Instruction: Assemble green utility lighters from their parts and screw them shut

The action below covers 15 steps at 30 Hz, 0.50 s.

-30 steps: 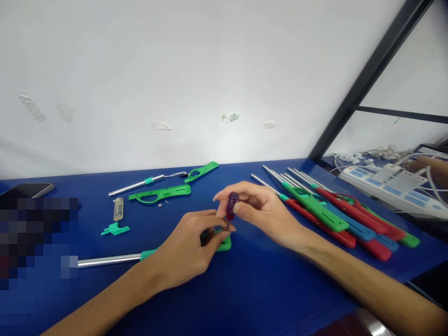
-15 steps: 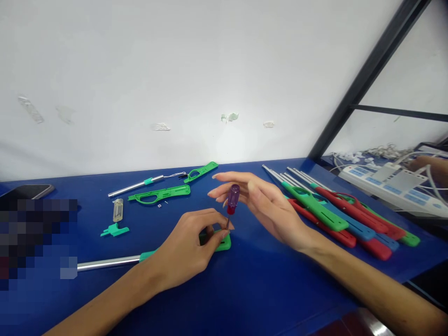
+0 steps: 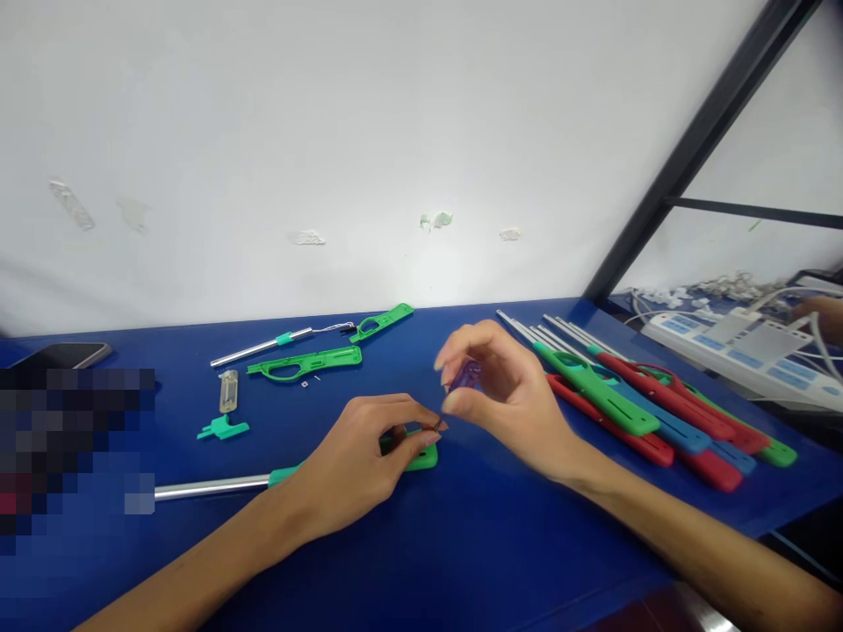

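Observation:
My left hand (image 3: 362,452) lies over a green long-reach lighter (image 3: 425,457), its fingers closed on the handle. The lighter's silver tube points left along the table. Thumb and index finger pinch near the handle's end, where a thin dark bit, seemingly the screwdriver's shaft, shows at the fingertips. My right hand (image 3: 517,399) curls its fingers and thumb around the purple handle of a screwdriver (image 3: 466,375), just above and right of the left fingertips. The right fingers hide most of the screwdriver.
Behind my left hand lie green shell halves (image 3: 313,361), a silver tube with wires (image 3: 260,349), a clear fuel tank (image 3: 227,391) and a teal piece (image 3: 224,428). Several lighters (image 3: 612,395) are piled at right. A power strip (image 3: 744,351) and a phone (image 3: 62,355) sit farther out.
My right hand has closed around the screwdriver handle, which stood upright beside its open fingers before. The handle now tilts to the right. My left hand stays on the lighter.

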Motion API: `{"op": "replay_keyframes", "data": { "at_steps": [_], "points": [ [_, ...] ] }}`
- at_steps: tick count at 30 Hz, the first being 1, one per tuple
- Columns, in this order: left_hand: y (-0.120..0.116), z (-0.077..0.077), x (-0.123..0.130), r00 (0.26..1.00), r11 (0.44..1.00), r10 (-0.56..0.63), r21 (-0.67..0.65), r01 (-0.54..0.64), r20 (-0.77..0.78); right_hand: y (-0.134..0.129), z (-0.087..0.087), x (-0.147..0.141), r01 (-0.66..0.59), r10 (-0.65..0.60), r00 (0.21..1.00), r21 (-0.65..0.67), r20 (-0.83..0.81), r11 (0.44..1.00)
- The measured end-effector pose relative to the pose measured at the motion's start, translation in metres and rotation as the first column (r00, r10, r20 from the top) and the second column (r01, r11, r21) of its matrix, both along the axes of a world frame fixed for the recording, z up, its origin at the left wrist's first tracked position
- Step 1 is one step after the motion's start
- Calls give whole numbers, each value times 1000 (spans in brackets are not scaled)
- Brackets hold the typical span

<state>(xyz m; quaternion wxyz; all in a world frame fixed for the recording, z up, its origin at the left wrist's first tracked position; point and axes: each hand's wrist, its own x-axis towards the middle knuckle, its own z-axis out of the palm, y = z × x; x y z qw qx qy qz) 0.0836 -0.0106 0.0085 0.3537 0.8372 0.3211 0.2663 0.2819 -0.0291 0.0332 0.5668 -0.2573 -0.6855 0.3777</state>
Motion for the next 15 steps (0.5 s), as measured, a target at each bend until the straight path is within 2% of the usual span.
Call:
{"op": "replay_keyframes", "data": {
  "at_steps": [4, 6, 13, 15],
  "points": [
    [-1, 1, 0, 1000, 1000, 8, -5, -8, 5, -2, 10, 5, -99, 100, 994, -29, 48, 995],
    [-2, 1, -1, 1000, 1000, 6, -6, -6, 3, -3, 13, 6, -106, 110, 991, -48, 77, 993],
    [-1, -1, -2, 1000, 1000, -10, -3, 10, 2, -3, 0, -4, 58, -58, 998, 8, -14, 998],
    [0, -1, -1, 1000, 1000, -16, -3, 16, 4, -4, -1, -4, 73, -73, 997, 34, -13, 997]
  ]
}}
